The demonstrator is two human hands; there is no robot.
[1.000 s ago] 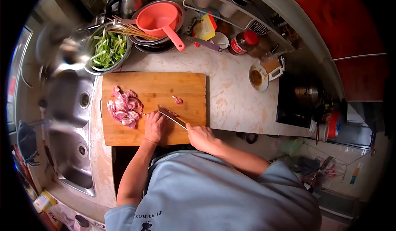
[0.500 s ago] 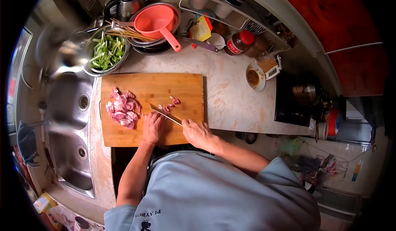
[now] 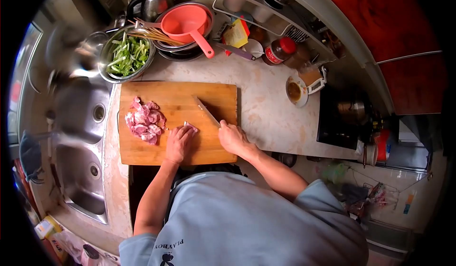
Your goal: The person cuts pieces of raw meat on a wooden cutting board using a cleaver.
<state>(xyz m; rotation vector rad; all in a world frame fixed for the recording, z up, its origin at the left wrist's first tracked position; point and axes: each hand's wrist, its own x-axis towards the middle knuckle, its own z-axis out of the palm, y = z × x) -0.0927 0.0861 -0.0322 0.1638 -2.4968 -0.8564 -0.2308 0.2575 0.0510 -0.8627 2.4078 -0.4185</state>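
Observation:
A wooden cutting board point(image 3: 178, 95) lies on the counter in front of me. My left hand point(image 3: 179, 144) rests on it with fingers curled over a small piece of meat point(image 3: 191, 126), whose end shows past the fingertips. My right hand point(image 3: 232, 136) is closed round the handle of a kitchen knife point(image 3: 206, 109). Its blade points up and left, apart from the meat and my left hand. At the board's left side sits a pile of sliced raw meat point(image 3: 144, 121), pink with white fat.
Left of the board is a double sink point(image 3: 78, 147). Behind stand a bowl of cut green vegetables point(image 3: 127, 57), a red strainer point(image 3: 185, 23) on stacked bowls and a red-lidded jar point(image 3: 280, 51). A small dish of sauce point(image 3: 295, 91) sits near the stove point(image 3: 335, 118) at right.
The knife has moved right and away from my left fingers. Small meat pieces that lay right of the blade no longer show there; a piece now shows at my left fingertips.

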